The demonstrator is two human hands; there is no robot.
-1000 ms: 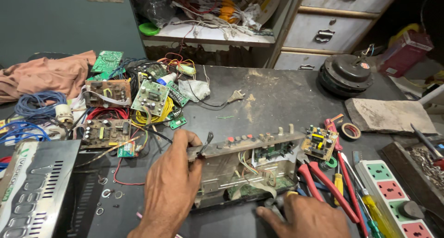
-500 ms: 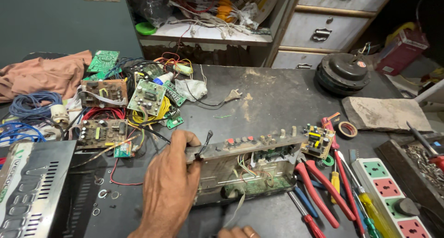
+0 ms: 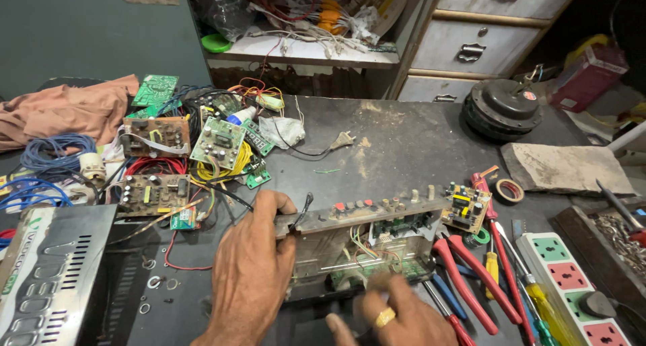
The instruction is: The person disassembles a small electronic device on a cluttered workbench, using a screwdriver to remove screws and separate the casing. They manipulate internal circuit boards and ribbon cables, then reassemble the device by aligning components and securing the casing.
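Observation:
An opened amplifier chassis [image 3: 363, 242] with a row of knobs along its front panel and bare circuit boards inside lies on the dark workbench. My left hand [image 3: 252, 268] grips the left end of its front panel. My right hand [image 3: 393, 312], wearing a gold ring, reaches in at the chassis's near edge; it is blurred and I cannot tell whether it holds anything.
Red-handled pliers [image 3: 474, 279] and screwdrivers [image 3: 531, 292] lie right of the chassis, beside a power strip [image 3: 579, 285]. Loose circuit boards [image 3: 219, 141] and wire coils [image 3: 50, 151] crowd the left. A metal case cover [image 3: 47, 265] sits near left; a fan motor [image 3: 501, 107] stands at the back right.
My right hand dropped almost out of view half a second ago and has come back up to the near edge of the chassis. My left hand has kept its grip.

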